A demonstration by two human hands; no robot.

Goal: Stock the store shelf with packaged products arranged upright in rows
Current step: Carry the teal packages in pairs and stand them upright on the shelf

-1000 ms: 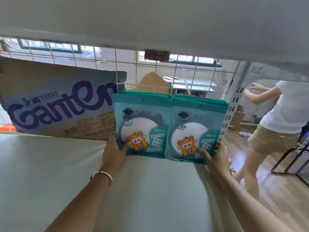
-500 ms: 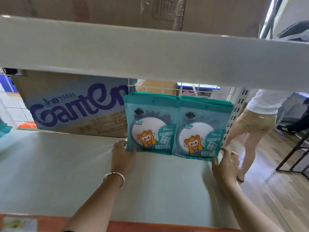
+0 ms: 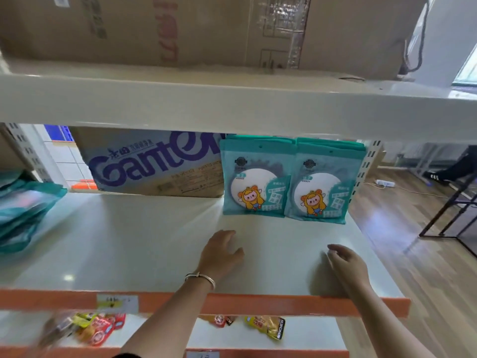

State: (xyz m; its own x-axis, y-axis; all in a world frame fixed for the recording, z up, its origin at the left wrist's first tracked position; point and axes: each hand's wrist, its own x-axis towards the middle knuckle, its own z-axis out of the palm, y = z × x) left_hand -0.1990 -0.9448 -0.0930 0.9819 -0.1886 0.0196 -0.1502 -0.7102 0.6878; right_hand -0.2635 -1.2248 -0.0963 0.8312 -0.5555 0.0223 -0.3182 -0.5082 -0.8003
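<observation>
Two rows of teal packs with a cartoon figure stand upright at the back right of the white shelf [image 3: 129,241]: the left row [image 3: 255,179] and the right row [image 3: 322,184], side by side and touching. My left hand [image 3: 222,251], with a silver bangle on the wrist, hovers over the shelf in front of the left row, fingers loosely apart, holding nothing. My right hand [image 3: 348,262] is lower right, also empty with curled fingers. Both hands are well clear of the packs.
A Ganten cardboard box [image 3: 154,164] stands at the back of the shelf left of the packs. More teal packs [image 3: 23,213] lie piled at the far left. Large cartons [image 3: 206,29] fill the shelf above. Snack packets [image 3: 98,329] lie on the shelf below.
Both hands have let go of the teal packs and drawn back toward the shelf's front edge. The view has pulled back and the packs stay standing.
</observation>
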